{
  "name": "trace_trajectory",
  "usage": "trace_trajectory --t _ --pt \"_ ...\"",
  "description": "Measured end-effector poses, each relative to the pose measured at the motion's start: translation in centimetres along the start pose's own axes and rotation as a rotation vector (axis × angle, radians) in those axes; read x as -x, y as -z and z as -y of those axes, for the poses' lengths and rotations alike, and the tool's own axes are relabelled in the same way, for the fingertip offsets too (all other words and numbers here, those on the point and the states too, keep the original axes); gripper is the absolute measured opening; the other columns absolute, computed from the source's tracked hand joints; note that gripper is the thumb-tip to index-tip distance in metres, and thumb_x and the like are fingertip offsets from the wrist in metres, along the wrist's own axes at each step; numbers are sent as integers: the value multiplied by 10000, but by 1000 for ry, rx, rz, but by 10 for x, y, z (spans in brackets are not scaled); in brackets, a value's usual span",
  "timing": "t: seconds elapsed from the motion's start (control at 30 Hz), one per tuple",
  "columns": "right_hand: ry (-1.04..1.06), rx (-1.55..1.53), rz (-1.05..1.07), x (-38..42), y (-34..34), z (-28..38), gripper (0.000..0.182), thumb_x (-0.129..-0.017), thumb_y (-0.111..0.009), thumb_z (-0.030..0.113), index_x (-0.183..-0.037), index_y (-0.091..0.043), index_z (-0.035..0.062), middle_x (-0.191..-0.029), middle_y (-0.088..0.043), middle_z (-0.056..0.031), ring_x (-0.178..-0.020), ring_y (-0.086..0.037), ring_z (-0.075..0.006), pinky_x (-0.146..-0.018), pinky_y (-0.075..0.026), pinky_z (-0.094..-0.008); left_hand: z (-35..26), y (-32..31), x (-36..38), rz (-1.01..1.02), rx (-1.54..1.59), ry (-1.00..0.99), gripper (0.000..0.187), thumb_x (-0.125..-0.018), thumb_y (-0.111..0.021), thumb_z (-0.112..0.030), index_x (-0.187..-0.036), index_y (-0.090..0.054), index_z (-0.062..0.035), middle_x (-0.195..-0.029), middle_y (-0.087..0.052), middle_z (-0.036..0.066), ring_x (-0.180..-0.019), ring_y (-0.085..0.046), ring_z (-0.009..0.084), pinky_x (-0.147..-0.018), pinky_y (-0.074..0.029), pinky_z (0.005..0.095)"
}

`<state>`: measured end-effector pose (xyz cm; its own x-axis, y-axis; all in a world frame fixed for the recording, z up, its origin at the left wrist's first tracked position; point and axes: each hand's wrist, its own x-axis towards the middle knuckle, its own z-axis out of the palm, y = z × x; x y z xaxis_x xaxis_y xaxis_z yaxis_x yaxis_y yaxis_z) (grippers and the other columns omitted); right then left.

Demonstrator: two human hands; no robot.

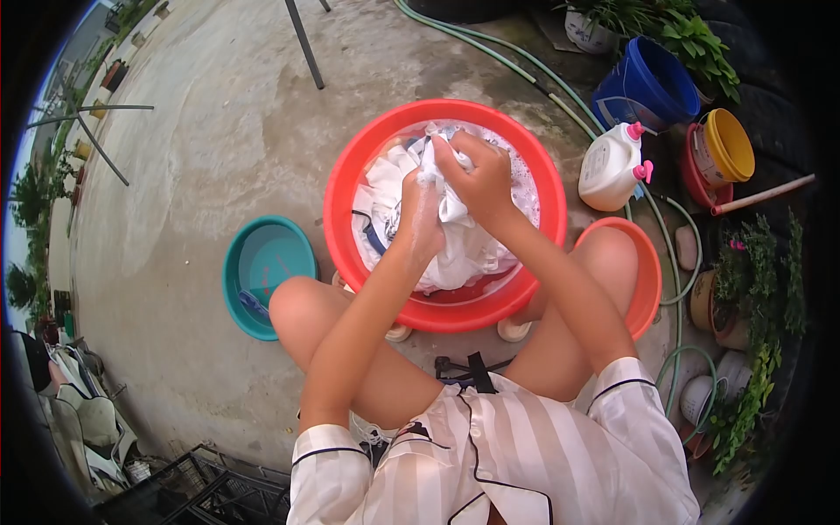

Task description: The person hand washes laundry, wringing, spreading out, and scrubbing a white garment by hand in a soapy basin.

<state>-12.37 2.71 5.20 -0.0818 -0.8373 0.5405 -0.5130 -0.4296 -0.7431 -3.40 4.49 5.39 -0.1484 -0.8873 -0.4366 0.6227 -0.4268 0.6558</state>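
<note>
A large red basin (338, 214) stands between my knees, holding soapy water and a heap of wet white clothes (378, 188), some with dark blue trim. Over its middle, both of my hands are closed on a bunched white garment (451, 208). My left hand (423, 214) grips it from the left, with suds on the thumb side and wrist. Close beside it, my right hand (481, 175) pinches the same cloth, thumb up near the left fingers. The lower part of the garment merges with the heap, so its shape cannot be made out.
A teal basin (229, 271) with water and a small dark cloth sits left; an orange basin (647, 271) is by my right knee. Right of the red basin are a white detergent jug (604, 171), blue bucket (612, 96), yellow bucket (733, 144), green hose (525, 57) and potted plants.
</note>
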Motion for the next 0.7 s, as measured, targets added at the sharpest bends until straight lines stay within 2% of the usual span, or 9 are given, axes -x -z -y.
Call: trace_trajectory --t 0.13,0.17,0.23,0.3,0.43,0.53,0.57,0.67,0.7 --pt "616 -16 269 31 1 31 300 -740 -649 201 -542 -466 69 -501 -474 -79 -442 -505 -233 -402 -364 -331 -5 36 -35 223 186 -40 190 -850 -547 -228 -697 -487 -134 -556 -449 -39 -468 -461 89 -438 -396 238" --pt "602 1 276 32 0 30 300 -737 -653 203 -542 -467 71 -503 -478 -79 -444 -506 -234 -402 -364 -332 -5 35 -40 169 87 16 268 -817 -596 -214 -619 -422 -168 -467 -372 -55 -370 -376 87 -365 -327 229" --pt "571 35 288 33 -3 25 299 -731 -659 209 -542 -470 75 -506 -487 -78 -448 -507 -236 -402 -364 -332 -3 34 -34 166 120 19 203 -837 -560 -210 -668 -463 -156 -521 -429 -45 -433 -431 88 -414 -368 228" --pt "331 21 125 20 -4 15 293 -741 -651 207 -547 -478 72 -509 -492 -82 -449 -507 -239 -405 -364 -335 2 21 -15 15 154 -38 126 -877 -462 -185 -826 -543 -103 -700 -547 -11 -621 -542 101 -558 -449 248" --pt "-94 -38 -61 -11 -3 -10 271 -764 -632 188 -565 -495 65 -509 -492 -88 -442 -503 -247 -407 -364 -334 6 5 -1 75 47 24 206 -887 -412 -168 -983 -547 -46 -861 -577 27 -775 -580 129 -669 -478 288" --pt "56 21 -50 -4 -1 -3 255 -782 -615 178 -587 -508 54 -505 -484 -94 -447 -504 -253 -403 -361 -323 0 1 4 9 5 7 209 -890 -408 -172 -985 -544 -44 -882 -578 37 -787 -583 136 -666 -481 290" --pt "160 52 -7 3 -1 -1 263 -765 -631 192 -577 -495 68 -500 -482 -85 -447 -505 -243 -396 -365 -318 -3 0 2 -62 51 37 131 -874 -459 -181 -873 -542 -80 -753 -559 8 -671 -567 111 -590 -470 260" --pt "526 -26 166 26 -3 20 277 -715 -672 163 -549 -474 64 -503 -446 -64 -416 -444 -220 -390 -338 -305 2 58 -53 369 239 34 133 -843 -531 -186 -732 -493 -123 -591 -474 -29 -519 -493 85 -487 -420 232" --pt "595 -11 209 34 -4 28 283 -696 -684 167 -540 -465 78 -495 -446 -54 -407 -444 -213 -379 -339 -304 -9 44 -45 257 193 47 220 -813 -586 -187 -653 -438 -154 -505 -379 -50 -437 -407 73 -430 -358 218"
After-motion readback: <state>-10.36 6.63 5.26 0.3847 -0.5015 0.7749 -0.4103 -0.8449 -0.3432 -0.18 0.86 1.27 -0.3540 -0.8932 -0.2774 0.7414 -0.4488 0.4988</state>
